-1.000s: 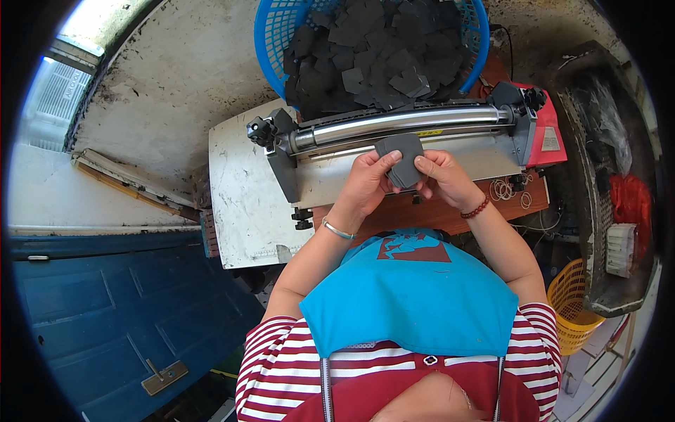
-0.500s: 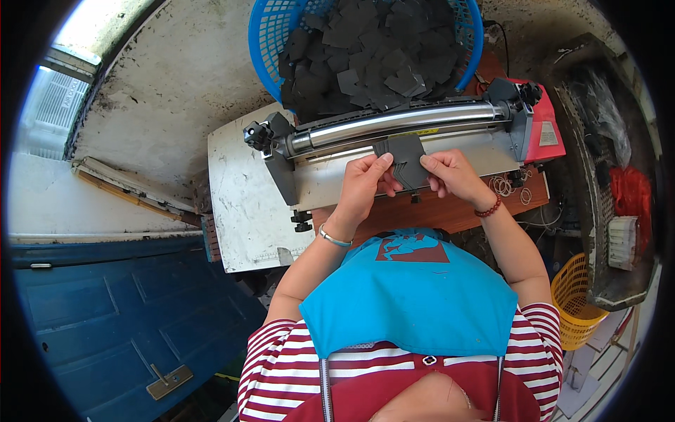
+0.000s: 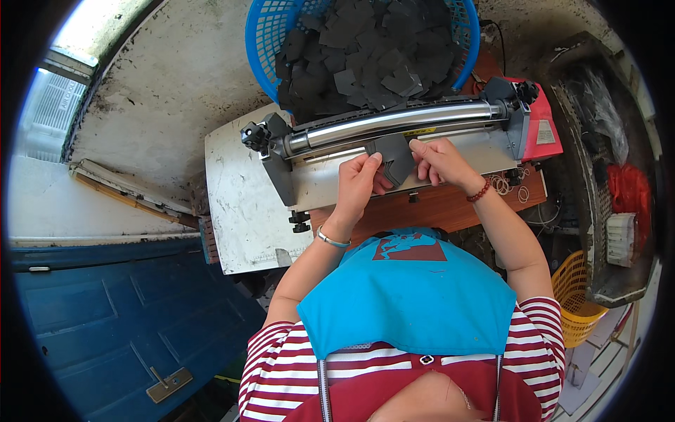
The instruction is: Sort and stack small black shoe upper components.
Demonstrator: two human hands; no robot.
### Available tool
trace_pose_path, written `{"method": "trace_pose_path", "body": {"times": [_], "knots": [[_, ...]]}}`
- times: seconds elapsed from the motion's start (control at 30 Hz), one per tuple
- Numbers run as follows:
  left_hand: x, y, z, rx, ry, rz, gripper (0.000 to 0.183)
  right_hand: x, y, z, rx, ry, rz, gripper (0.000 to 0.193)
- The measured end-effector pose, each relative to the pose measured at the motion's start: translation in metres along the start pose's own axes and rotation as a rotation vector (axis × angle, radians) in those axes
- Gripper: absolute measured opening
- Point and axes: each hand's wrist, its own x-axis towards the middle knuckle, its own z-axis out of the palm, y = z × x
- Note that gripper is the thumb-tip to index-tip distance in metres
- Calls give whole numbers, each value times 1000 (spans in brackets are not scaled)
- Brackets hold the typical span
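A small fanned stack of flat dark grey pieces (image 3: 395,157) is held above the metal bed of a roller machine (image 3: 327,171). My left hand (image 3: 360,181) pinches the stack's left side, thumb on top and fingers underneath. My right hand (image 3: 441,163) is closed at the upper right corner, with thumb and forefinger pressed together there. Just beyond my hands runs the machine's shiny steel roller (image 3: 401,121). Behind it a blue plastic basket (image 3: 261,53) holds a large heap of similar dark pieces (image 3: 373,53).
A red housing (image 3: 543,130) caps the machine's right end, and a black knob (image 3: 255,135) sits at its left. White rubber bands or cord loops (image 3: 503,184) lie on the brown tabletop (image 3: 429,211). A yellow basket (image 3: 573,309) stands low at the right, a blue door (image 3: 91,316) at the left.
The stack has tilted and shifted slightly left with my hands. My right hand has moved from the stack's right side up to its upper right corner.
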Motion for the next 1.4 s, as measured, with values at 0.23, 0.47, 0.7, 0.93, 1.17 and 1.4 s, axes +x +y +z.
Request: {"method": "trace_pose_path", "body": {"times": [0.23,0.47,0.7,0.93,1.17,1.4], "knots": [[2,2,-17,17,31,38,29,-3,13,-21,-56,-153,62,39],[4,-5,-9,63,-3,-3,29,11,2,-18,-88,-31,131,40],[4,-4,-8,-9,-63,-41,28,3,2,0,-37,-145,-38,34],[0,-3,-9,-56,-38,-36,28,-2,-1,-9,13,-172,-6,32],[3,2,-12,-356,-75,-157,21,-13,-8,-2,270,-294,-52,27],[1,9,-11,-585,-265,-226,19,-14,1,-1,255,-261,-36,26]]}}
